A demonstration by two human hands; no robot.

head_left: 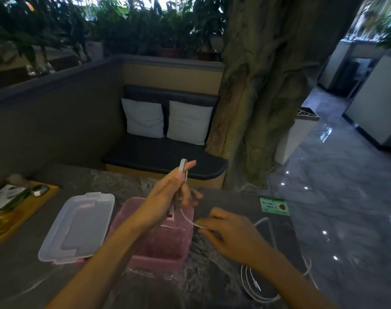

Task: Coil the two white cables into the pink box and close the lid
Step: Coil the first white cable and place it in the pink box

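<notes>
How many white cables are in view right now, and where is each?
2. One white cable is looped over the left hand above the pink box, fed by the right hand. The second cable lies loose on the table, right of the box.

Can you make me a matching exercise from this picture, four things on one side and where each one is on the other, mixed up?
Things:
1. lid
2. pink box
3. loose white cable
4. wooden tray

Places:
A. far left edge of the table
B. lying flat just left of the box
C. on the table under the right forearm
D. open, below the left hand

Pairs: 1-B, 2-D, 3-C, 4-A
</notes>
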